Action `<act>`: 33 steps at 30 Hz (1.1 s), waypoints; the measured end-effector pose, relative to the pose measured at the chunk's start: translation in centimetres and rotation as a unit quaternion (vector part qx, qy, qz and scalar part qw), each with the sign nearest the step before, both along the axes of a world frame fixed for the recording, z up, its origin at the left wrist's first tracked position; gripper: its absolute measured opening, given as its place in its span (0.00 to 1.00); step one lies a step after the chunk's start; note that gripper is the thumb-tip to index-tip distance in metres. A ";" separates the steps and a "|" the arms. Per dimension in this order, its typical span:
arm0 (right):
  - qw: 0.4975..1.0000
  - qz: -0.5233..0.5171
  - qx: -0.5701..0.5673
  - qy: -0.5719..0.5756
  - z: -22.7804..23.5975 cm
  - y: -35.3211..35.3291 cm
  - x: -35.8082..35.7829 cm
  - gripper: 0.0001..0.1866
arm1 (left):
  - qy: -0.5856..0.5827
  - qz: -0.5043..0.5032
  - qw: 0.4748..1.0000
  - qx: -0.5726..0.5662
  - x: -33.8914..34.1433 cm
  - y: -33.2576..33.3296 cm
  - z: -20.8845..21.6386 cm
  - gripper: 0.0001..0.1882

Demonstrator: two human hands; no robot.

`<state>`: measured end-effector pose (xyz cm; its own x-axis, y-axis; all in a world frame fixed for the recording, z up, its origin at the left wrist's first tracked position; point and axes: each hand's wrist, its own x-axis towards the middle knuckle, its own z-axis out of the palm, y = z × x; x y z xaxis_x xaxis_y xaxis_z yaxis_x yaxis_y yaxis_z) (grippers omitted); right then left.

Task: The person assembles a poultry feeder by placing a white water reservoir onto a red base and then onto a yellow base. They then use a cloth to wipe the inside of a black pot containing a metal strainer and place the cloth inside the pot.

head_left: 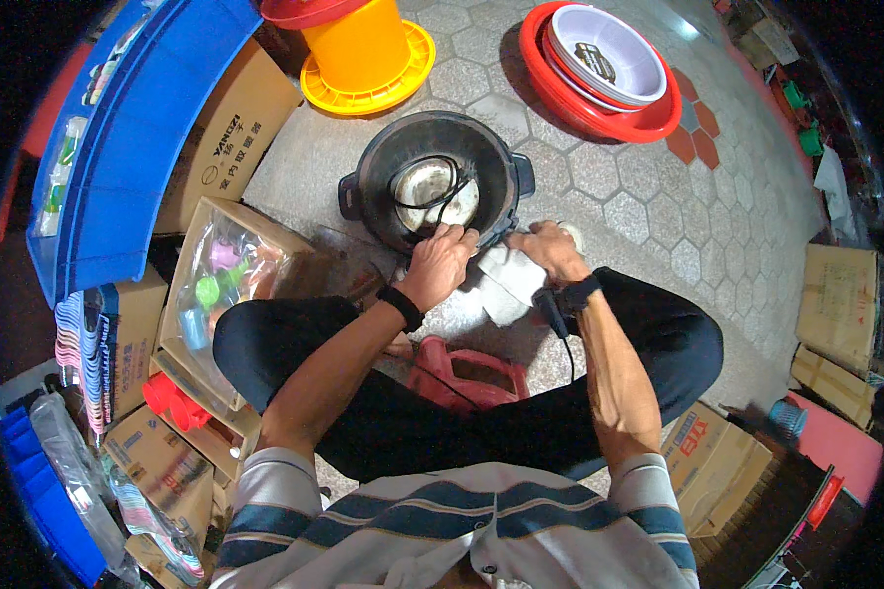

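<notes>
On the floor in front of me stands a black round pot (491, 177) with a handle on each side. Inside it lie a pale, stained round piece (422, 180) and a looped black cord (454, 182). My left hand (444, 260) is closed over the pot's near rim, fingertips inside. Just right of it, my right hand (552, 247) is bunched around a white cloth (509, 285) beside the pot's near right side. Part of the cloth hangs below its fingers, which are partly hidden. Both wrists wear black bands.
Between my legs is a red plastic object (452, 378) with an opening. Beyond the pot stand a yellow feeder-like container (363, 49) and red and white basins (599, 74). Cardboard boxes (221, 147) and a blue bin (133, 147) line the left; more cartons (835, 304) are right.
</notes>
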<state>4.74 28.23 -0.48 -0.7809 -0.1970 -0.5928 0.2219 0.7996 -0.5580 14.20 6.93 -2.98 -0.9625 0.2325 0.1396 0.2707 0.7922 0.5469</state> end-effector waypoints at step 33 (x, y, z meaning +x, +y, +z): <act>0.939 0.143 0.105 0.296 1.1 -3.3 2.5 0.16 | -0.010 0.006 1.000 -0.018 -0.1 0.1 0.2 0.09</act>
